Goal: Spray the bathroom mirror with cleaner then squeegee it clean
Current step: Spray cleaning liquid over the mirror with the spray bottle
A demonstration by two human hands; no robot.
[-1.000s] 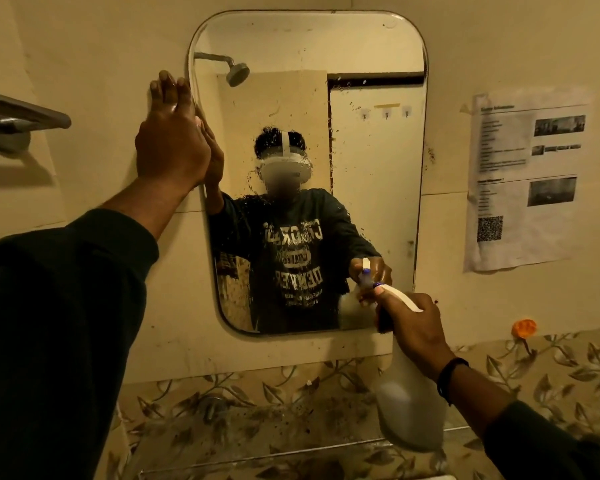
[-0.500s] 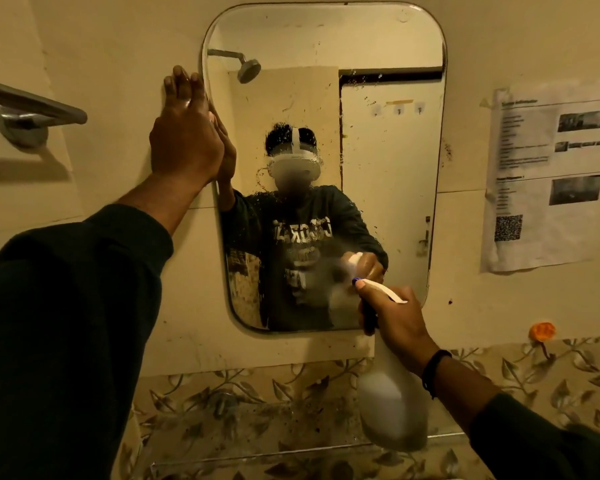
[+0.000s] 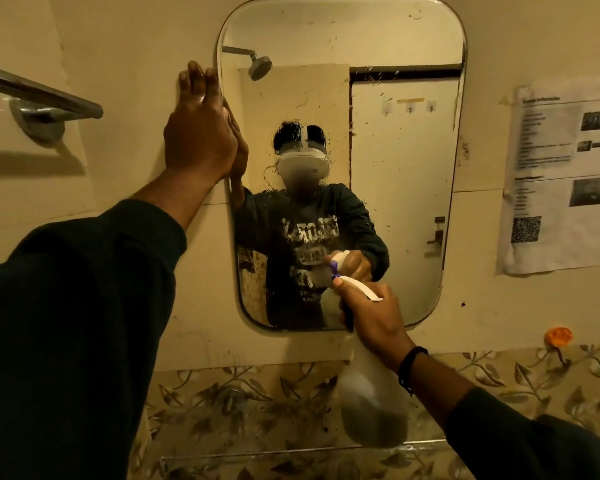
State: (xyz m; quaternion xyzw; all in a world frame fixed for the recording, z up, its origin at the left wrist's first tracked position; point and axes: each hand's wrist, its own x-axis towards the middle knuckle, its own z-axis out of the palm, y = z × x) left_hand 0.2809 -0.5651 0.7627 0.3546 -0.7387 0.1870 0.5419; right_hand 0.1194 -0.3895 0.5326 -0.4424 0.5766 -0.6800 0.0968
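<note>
Gripping translucent white plastic spray bottle [image 3: 371,393] by neck, right hand [image 3: 371,317] aims nozzle at lower middle of rounded rectangular wall mirror [image 3: 395,140]. Droplets speckle glass. Left hand [image 3: 200,133] released, fingers straight, pressed flat on wall at mirror's left edge. Printed paper notice [image 3: 561,181] right of mirror.

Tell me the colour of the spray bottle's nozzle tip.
Purple, on the white-headed spray bottle; the head view shows it.

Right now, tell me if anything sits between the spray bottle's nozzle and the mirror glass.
Nothing visible does. The right hand holds the spray bottle with its nozzle facing the mirror across open air. The left hand rests at the mirror's left edge, well aside.
</note>
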